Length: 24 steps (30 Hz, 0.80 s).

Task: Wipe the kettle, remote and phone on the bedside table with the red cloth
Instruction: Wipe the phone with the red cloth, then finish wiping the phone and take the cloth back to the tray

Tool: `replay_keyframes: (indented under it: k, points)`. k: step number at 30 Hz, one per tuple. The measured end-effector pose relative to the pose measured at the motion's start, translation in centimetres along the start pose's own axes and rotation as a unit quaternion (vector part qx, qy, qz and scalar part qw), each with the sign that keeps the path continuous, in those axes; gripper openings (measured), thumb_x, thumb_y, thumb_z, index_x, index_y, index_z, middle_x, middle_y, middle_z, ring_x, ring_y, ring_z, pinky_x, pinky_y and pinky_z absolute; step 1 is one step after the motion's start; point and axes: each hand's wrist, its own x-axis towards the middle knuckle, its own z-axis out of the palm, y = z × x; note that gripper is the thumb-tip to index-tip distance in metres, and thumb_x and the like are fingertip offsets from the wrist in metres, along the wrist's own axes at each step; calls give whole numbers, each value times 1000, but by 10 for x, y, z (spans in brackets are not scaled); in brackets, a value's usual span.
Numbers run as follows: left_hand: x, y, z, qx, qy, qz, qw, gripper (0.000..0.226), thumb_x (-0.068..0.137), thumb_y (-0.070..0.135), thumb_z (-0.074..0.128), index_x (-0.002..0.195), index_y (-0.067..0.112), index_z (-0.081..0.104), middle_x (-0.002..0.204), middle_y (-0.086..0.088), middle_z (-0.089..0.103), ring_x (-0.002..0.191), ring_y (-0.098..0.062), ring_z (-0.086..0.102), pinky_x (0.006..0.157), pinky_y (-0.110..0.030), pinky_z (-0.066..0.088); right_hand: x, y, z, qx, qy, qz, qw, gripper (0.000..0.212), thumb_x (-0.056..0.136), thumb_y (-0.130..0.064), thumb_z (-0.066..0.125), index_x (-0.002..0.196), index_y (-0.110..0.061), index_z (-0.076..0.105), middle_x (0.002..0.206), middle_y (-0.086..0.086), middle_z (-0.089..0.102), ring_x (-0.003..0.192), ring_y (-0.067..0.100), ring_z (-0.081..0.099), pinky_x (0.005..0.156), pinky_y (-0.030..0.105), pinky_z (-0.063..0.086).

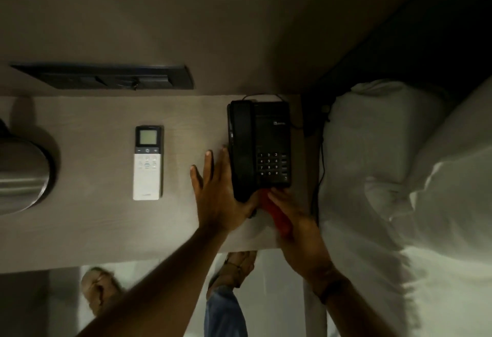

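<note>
Hands: left (221, 198) steadying phone (259, 147), right (298, 219) clutching red cloth (277, 211)

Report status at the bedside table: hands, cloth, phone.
Left hand open, braced against phone. Right hand shut on red cloth, at phone's near edge. Remote and kettle clear to the left.
</note>
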Motion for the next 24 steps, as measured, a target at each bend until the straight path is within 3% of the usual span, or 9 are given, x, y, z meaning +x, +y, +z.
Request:
replay_keyframes:
  k: [3, 5, 9, 12, 14, 16, 18, 21, 24]
  points:
    - [-21, 10, -41, -72, -38, -31, 996, 110, 90, 74, 49, 174, 25, -2, 184, 0, -3, 170, -23, -8, 133, -51, -11, -31, -44, -13, 203, 42, 141, 968, 41, 100, -7, 62, 127, -36, 56, 134, -7, 58, 121, 26, 64, 85, 43, 66]
    - [-47, 16, -91, -236, -113, -98, 960, 88, 90, 75, 47, 168, 48, 18, 180, 14, 19, 166, -8, 12, 135, -39, 12, -52, -84, -13, 296, 60, 220, 927, 27, 90, -19, 74, 113, -30, 64, 123, 5, 68, 102, 30, 72, 61, 33, 65]
    - [-111, 8, -217, -536, -233, -265, 767, 72, 54, 100, 70, 100, 46, 81, 97, 24, 82, 97, -3, 77, 77, -14, 57, -91, -169, 15, 361, -20, 236, 902, 75, 44, -62, 98, 97, -13, 79, 78, 16, 80, 53, 21, 76, 40, 32, 59]
    - [-163, -35, -317, -554, -241, -288, 743, 70, 47, 80, 93, 103, 39, 86, 106, 19, 84, 92, 10, 76, 80, -12, 57, -108, -245, 68, 470, -172, 300, 812, 93, 47, -44, 101, 130, -16, 72, 116, 10, 75, 78, 32, 77, 77, 38, 63]
    - [-205, -75, -375, -517, -203, -285, 781, 53, 61, 53, 102, 109, 55, 79, 139, 44, 60, 91, 33, 62, 99, -13, 54, -113, -297, 108, 501, -242, 337, 759, 108, 51, -30, 92, 150, -25, 51, 120, 0, 51, 81, 25, 57, 87, 30, 40]
    - [-244, -119, -430, -462, -104, -324, 819, 68, 55, 39, 104, 114, 54, 75, 169, 11, 37, 115, 14, 67, 113, -38, 54, -128, -355, 149, 422, -305, 240, 819, 82, 71, -8, 76, 144, -23, 44, 117, 9, 47, 83, 20, 54, 80, 16, 36]
    - [-273, -160, -479, -502, -25, -317, 805, 60, 61, 20, 104, 113, 43, 83, 148, -36, 46, 109, -29, 74, 88, -49, 64, -120, -396, 202, 385, -312, 212, 842, 48, 84, 26, 56, 128, 6, 61, 133, 35, 58, 91, 17, 59, 66, 5, 46]
    - [-311, -224, -540, -554, 89, -337, 757, 46, 68, 3, 96, 110, 13, 84, 97, -31, 74, 89, -35, 71, 87, -56, 60, -119, -473, 291, 214, -225, 193, 931, 34, 84, 21, 61, 88, -9, 78, 105, 26, 79, 72, 20, 69, 60, 25, 54]
    - [-338, -295, -576, -548, 199, -394, 710, 43, 74, -7, 92, 113, -7, 73, 98, -41, 74, 92, -39, 70, 91, -58, 60, -127, -538, 374, 175, -256, 132, 941, 24, 86, 3, 71, 98, -18, 74, 91, 5, 83, 78, 14, 79, 61, 24, 60]
